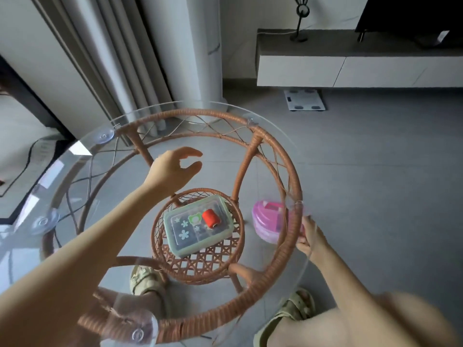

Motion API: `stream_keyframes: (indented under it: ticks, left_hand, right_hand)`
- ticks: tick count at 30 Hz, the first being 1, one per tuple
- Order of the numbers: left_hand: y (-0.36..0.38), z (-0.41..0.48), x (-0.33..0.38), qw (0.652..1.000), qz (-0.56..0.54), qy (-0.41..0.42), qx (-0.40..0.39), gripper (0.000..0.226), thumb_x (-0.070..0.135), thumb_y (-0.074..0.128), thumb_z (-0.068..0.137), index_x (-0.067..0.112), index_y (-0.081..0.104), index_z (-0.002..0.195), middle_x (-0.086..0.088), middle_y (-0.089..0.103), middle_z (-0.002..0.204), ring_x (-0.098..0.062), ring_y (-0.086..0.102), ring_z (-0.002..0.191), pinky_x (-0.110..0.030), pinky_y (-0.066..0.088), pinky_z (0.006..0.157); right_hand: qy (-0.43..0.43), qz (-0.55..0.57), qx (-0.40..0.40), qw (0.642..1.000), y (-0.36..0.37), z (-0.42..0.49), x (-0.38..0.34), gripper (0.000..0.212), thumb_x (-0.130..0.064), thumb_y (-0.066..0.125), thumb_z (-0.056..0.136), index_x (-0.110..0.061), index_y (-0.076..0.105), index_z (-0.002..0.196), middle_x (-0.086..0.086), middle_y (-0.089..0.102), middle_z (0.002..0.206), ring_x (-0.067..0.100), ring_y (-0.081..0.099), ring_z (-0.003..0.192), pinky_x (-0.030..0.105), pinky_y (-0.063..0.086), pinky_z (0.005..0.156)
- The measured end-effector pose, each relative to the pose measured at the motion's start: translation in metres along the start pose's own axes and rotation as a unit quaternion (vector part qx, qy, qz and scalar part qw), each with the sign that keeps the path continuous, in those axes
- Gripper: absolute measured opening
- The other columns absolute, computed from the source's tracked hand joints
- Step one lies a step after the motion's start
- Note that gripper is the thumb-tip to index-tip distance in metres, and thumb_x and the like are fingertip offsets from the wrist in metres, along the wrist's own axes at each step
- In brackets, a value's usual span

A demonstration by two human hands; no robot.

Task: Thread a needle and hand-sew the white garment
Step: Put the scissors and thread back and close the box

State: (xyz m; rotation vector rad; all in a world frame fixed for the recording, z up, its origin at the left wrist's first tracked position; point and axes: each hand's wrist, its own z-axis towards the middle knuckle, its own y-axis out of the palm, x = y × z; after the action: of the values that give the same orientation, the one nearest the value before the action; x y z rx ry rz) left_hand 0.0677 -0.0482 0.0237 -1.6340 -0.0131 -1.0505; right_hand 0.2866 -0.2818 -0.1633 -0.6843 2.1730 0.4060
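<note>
My left hand (172,169) hovers over the round glass table top (75,151), fingers and thumb loosely curved and holding nothing. At the table's right edge my right hand (312,237) grips a pink plastic box (266,222), which is partly seen through the glass. On the small woven lower shelf (200,266) lies a green-rimmed clear box (190,234). A red thread spool (211,217) stands on its lid. No needle or white garment shows.
The glass rests on a brown rattan ring frame (293,171) with suction cups. My sandalled feet (144,279) are under the table. A white bathroom scale (304,100) lies on the grey floor by a low TV cabinet (350,71). Curtains hang at the back left.
</note>
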Motion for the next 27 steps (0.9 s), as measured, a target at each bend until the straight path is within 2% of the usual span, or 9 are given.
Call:
stream_keyframes:
  ticks: [1,2,4,6,8,13,18,23,27]
  left_hand:
    - [0.001,0.004,-0.005,0.999,0.03,0.015,0.003,0.029,0.026,0.061,0.09,0.021,0.063,0.118,-0.001,0.062,0.127,-0.023,0.058,0.114,-0.034,0.043,0.1]
    - [0.001,0.006,-0.009,0.998,0.06,0.034,0.004,0.031,0.028,0.061,0.091,0.022,0.063,0.121,-0.001,0.061,0.128,-0.024,0.058,0.115,-0.034,0.042,0.1]
    - [0.0,0.013,-0.016,0.989,0.114,0.09,0.001,0.033,0.03,0.061,0.09,0.02,0.063,0.122,-0.001,0.059,0.131,-0.022,0.055,0.12,-0.037,0.041,0.104]
    - [-0.001,0.019,-0.025,0.976,0.156,0.152,-0.008,0.035,0.037,0.061,0.089,0.018,0.066,0.118,-0.004,0.062,0.128,-0.024,0.057,0.119,-0.042,0.045,0.101]
    - [-0.002,0.024,-0.034,0.965,0.173,0.196,-0.026,0.041,0.046,0.054,0.087,0.019,0.069,0.113,-0.005,0.065,0.122,-0.026,0.06,0.114,-0.041,0.047,0.097]
    - [-0.004,0.033,-0.05,0.984,0.07,0.152,-0.058,0.036,0.038,0.053,0.085,0.026,0.067,0.116,0.008,0.059,0.129,-0.004,0.047,0.122,-0.021,0.032,0.103]
    - [-0.018,0.038,-0.058,0.976,-0.187,0.013,-0.111,0.027,0.014,0.052,0.093,0.018,0.066,0.116,0.014,0.061,0.12,0.013,0.053,0.106,0.004,0.035,0.081]
    - [-0.016,0.041,-0.062,0.973,-0.198,0.014,-0.12,0.036,0.034,0.057,0.077,0.027,0.067,0.111,0.015,0.059,0.125,0.009,0.051,0.114,0.006,0.035,0.078]
    - [-0.014,0.042,-0.064,0.976,-0.185,0.003,-0.119,0.038,0.037,0.057,0.076,0.03,0.068,0.112,0.014,0.057,0.131,0.005,0.048,0.121,0.006,0.034,0.081]
  right_hand:
    - [0.003,-0.019,-0.028,0.999,0.009,0.004,0.0,0.052,-0.059,0.06,0.083,-0.009,0.058,0.099,0.027,0.048,0.081,0.023,0.047,0.062,0.063,0.053,0.063]
    - [0.012,-0.028,-0.059,0.998,0.021,0.005,-0.003,0.052,-0.058,0.056,0.086,-0.009,0.06,0.104,0.026,0.052,0.09,0.028,0.051,0.071,0.072,0.046,0.078]
    - [0.021,-0.001,-0.105,0.994,0.041,0.002,-0.01,0.038,-0.045,0.054,0.093,-0.01,0.06,0.108,0.019,0.057,0.088,0.02,0.062,0.063,0.041,0.06,0.065]
    - [0.011,-0.022,-0.175,0.984,0.061,0.007,-0.012,0.035,-0.046,0.059,0.088,-0.015,0.057,0.104,0.006,0.047,0.076,0.01,0.046,0.043,0.018,0.039,0.037]
    - [-0.032,-0.078,-0.246,0.966,0.083,0.01,-0.017,0.04,-0.049,0.06,0.082,-0.019,0.058,0.108,0.003,0.046,0.074,0.01,0.034,0.045,0.018,0.026,0.037]
    - [-0.094,-0.15,-0.39,0.904,0.136,0.015,-0.026,0.054,-0.05,0.058,0.081,-0.028,0.053,0.129,0.01,0.063,0.104,0.02,0.064,0.081,0.02,0.045,0.05]
    - [-0.126,-0.16,-0.397,0.895,0.17,0.029,-0.009,0.063,-0.049,0.074,0.071,-0.024,0.056,0.125,0.007,0.066,0.114,0.028,0.063,0.107,0.033,0.056,0.076]
    - [-0.17,-0.289,-0.391,0.857,0.21,0.034,-0.001,0.072,-0.056,0.071,0.065,-0.031,0.05,0.129,-0.02,0.059,0.123,0.007,0.057,0.115,0.025,0.051,0.085]
    - [-0.195,-0.411,-0.366,0.812,0.231,0.04,0.001,0.081,-0.058,0.066,0.078,-0.023,0.034,0.144,-0.008,0.041,0.138,0.008,0.039,0.124,0.021,0.038,0.09]
